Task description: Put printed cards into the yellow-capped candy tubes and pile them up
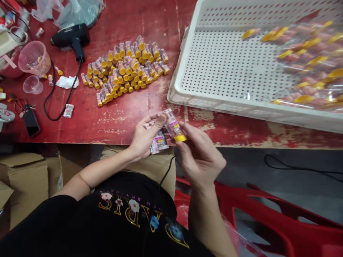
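Observation:
My right hand [199,157] pinches a small clear tube with a yellow cap [174,127], tilted, cap end toward me. My left hand [146,137] is closed on a thin stack of printed label sleeves [160,142] and its thumb and forefinger touch the tube's top end. Both hands hover just over the near edge of the worn red table [120,117]. A pile of several similar yellow-capped tubes [125,67] lies on the table beyond my left hand.
A white perforated crate [214,67] at the right holds clear bags of tubes [311,60]. A black heat gun [72,39] with its cord lies at far left, beside a pink basket [34,58]. Cardboard boxes [26,182] stand below left, a red plastic chair [268,214] below right.

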A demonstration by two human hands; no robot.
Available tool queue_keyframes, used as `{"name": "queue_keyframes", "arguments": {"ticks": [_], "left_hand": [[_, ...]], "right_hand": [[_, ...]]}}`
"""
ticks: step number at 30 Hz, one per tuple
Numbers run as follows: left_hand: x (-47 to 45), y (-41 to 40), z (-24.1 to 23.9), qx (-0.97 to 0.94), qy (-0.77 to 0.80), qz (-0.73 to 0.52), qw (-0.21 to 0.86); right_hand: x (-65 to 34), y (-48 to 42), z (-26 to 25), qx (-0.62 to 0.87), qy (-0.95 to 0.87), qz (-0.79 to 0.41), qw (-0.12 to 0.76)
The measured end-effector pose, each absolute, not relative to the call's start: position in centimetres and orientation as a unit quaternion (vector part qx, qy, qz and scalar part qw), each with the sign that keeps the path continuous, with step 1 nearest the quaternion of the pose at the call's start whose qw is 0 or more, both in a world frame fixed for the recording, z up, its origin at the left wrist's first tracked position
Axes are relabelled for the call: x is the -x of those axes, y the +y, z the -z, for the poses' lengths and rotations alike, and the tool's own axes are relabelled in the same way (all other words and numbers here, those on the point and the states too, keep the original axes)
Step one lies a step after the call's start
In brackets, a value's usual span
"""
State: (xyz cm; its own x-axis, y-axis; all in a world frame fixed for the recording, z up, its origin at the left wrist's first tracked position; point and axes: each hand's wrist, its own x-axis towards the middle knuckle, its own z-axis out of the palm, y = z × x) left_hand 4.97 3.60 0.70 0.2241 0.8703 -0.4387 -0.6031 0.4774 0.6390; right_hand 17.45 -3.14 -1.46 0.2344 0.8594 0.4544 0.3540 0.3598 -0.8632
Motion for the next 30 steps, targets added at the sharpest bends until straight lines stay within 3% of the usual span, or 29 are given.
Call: {"name": "queue_keyframes", "arguments": {"ticks": [3,12,30], "left_hand": [[-5.0,3.4,-0.8,-0.197,0.392,-0.499,0.747],[-4.7,4.5,0.2,-0.179,0.432,-0.511,0.722],[-4.1,11.4,3.6,-0.082,0.441,-0.543,0.71]], "right_hand": [[-17.0,-2.4,1.7,0.526,-0.552,-0.168,0.625],[-16.1,-0.7,1.7,0.532,-0.565,-0.108,0.622],[-14.3,7.3,4.9,0.555,-0.568,-0.109,0.597]]}}
